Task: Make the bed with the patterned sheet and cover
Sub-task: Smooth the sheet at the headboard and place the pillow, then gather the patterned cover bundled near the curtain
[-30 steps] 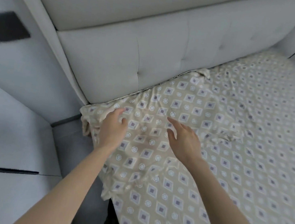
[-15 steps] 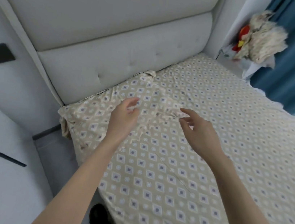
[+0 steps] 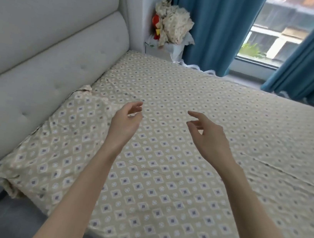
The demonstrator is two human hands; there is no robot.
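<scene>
Hovering over patterned sheet (image 3: 162,190): L+R hands (image 3: 125,123) (image 3: 210,141), empty, relaxed

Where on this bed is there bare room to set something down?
Bare: the patterned sheet beyond the left hand and right hand, out to the curtains. Crowded: the far corner by the headboard, piled with crumpled fabric.

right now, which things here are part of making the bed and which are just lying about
For the job: patterned sheet, crumpled patterned cloth in the corner (probably the cover), left hand, right hand, both empty.
Just there: headboard, red toy, blue curtains, window.
</scene>
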